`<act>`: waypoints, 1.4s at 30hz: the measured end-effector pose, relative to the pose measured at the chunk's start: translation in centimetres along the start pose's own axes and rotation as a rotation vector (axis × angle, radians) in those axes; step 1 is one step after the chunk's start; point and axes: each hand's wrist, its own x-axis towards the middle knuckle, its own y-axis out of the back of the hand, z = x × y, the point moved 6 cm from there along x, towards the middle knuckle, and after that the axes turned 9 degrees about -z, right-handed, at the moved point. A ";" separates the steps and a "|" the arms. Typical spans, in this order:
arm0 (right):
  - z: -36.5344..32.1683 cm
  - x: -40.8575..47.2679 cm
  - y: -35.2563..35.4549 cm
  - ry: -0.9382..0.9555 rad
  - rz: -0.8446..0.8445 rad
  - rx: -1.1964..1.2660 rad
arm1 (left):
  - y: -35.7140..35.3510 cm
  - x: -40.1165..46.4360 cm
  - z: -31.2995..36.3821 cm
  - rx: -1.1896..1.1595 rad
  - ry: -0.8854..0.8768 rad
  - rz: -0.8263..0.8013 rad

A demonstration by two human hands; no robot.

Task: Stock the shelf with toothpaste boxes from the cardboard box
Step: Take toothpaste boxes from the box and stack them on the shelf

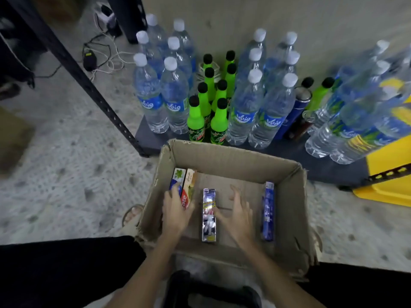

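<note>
Head view: left hand grips two toothpaste boxes inside cardboard box; right hand, fingers spread, touches silver box.

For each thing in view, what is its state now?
Brown cardboard box: open, flaps up.
Two toothpaste boxes at left wall: under left hand.
Silver toothpaste box: flat; right hand touches it.
Blue toothpaste box: flat, untouched.
Clear water bottles: upright, capped.

Matt cardboard box, glossy cartons
</note>
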 end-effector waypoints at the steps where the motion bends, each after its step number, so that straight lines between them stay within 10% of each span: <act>1: 0.5 0.1 -0.9 -0.033 -0.026 0.067 | -0.5 0.3 -0.8 -0.001 0.035 -0.024; 10: 3.7 2.5 -7.6 -0.125 -0.173 0.243 | -3.9 3.5 -2.8 0.165 0.066 -0.175; 21: 2.8 4.2 -10.3 -0.192 -0.003 -0.321 | -5.8 5.0 -1.7 0.536 0.018 -0.044; 42: -1.3 -1.6 11.2 0.250 0.320 0.043 | 3.3 -1.7 10.2 -0.067 -0.531 0.089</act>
